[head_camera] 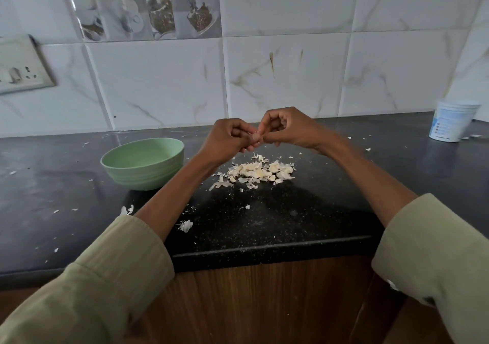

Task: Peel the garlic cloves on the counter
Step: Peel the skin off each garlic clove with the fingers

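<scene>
Garlic clove (255, 137): held in the air above the bench (264, 211), between both hands, just beyond the pile of cloves and skins. Only a small pale part shows past the fingers. Long axis appears roughly vertical, lower end toward the bench; which end is tip or root cannot be told.

Position rel. to grip: clove sits at the meeting point of the two grips, at the fingertips, not in either palm.

Left hand (229, 138): fingers curled inward, thumb and fingertips closed on the clove from the left side and below. Grip tight, no gap seen.

Right hand (287, 129): fingers curled, thumb and forefinger pinching at the clove's upper right, on what looks like a flap of skin; exact contact pt. blurred. Remaining fingers tucked under.

Pile of garlic cloves and skins (260, 171): lies on the bench directly under and near side of the hands, spread left-right. Loose skin flakes (186, 225) scattered nearer the bench edge and to the left.

Green bowl (144, 166): upright on the bench, left of the pile, apart from it, close to the left forearm.

White tub (449, 121): far right on the bench, against the tiled wall (285, 79), tilted in the wide-angle view.

Switch plate (22, 64): on the wall, far left.

Sleeves (111, 272): pale green, pushed back to mid-forearm on both arms.
</scene>
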